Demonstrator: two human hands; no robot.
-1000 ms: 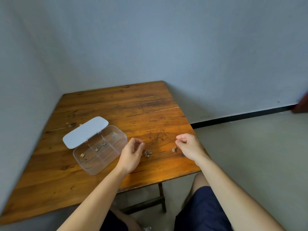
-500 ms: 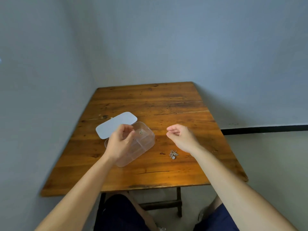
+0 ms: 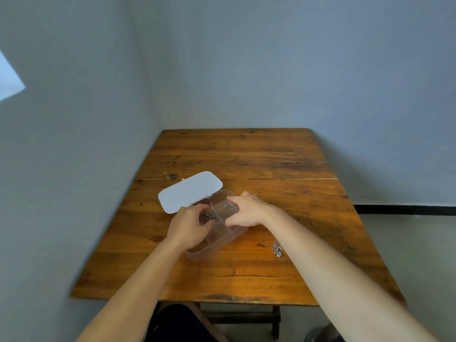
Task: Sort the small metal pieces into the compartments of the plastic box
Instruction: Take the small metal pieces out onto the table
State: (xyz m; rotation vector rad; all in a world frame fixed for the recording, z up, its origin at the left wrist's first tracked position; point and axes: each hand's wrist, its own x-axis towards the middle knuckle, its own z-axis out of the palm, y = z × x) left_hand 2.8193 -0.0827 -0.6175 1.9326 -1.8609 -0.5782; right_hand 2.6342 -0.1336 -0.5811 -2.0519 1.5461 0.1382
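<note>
Clear plastic box (image 3: pixel 217 243) now has both hands on it, right hand (image 3: pixel 249 211) newly arrived, grips unclear.

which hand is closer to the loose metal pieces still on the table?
Right. The loose pieces lie beside the right forearm, and the right hand is over the box's far end. The left hand is farther, across the box.

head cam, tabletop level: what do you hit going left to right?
White lid → left hand → metal piece in a middle compartment → metal piece in the far compartment → right hand → loose metal pieces on the table.
</note>
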